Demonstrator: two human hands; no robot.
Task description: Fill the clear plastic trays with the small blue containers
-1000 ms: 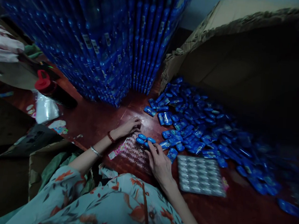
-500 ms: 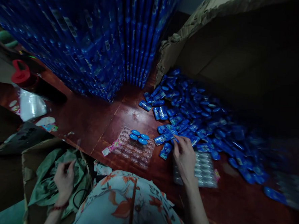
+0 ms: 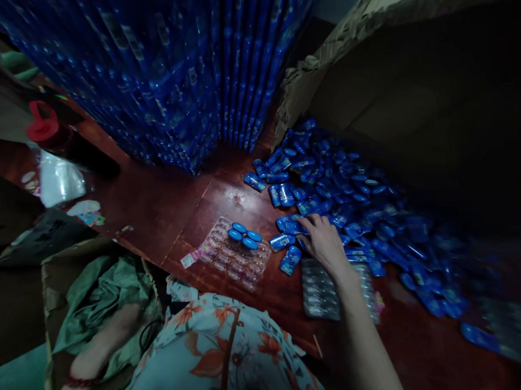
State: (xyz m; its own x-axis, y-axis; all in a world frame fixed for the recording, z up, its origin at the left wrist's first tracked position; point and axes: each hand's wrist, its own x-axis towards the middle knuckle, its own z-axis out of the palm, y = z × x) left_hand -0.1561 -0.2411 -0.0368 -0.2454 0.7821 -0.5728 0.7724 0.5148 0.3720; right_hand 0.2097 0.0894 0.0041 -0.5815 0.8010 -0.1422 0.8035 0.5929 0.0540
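My right hand [image 3: 323, 240] is at the near edge of a heap of small blue oval containers [image 3: 317, 204] with printed labels. Its thumb and fingers close around one of these blue containers [image 3: 291, 225]. Beneath my right forearm lies a clear blister tray [image 3: 319, 290] with rows of cavities. Left of it on the table, a second clear blister tray [image 3: 234, 264] has several blue containers [image 3: 244, 236] standing at its far edge. My left hand [image 3: 127, 319] is smeared by motion above green cloth or plastic [image 3: 100, 291] in a carton; its fingers cannot be made out.
Tall stacks of packed blue goods [image 3: 161, 83] rise at the back left. A large cardboard box [image 3: 382, 79] lies open behind the heap. A dark bottle with a red lid [image 3: 48, 132] leans on the left, near clear plastic [image 3: 61, 180]. More blister trays [image 3: 508, 322] lie far right.
My right hand has shifted slightly farther into the near edge of the heap. My left hand has dropped lower over the green material and blurred. The view has shifted slightly.
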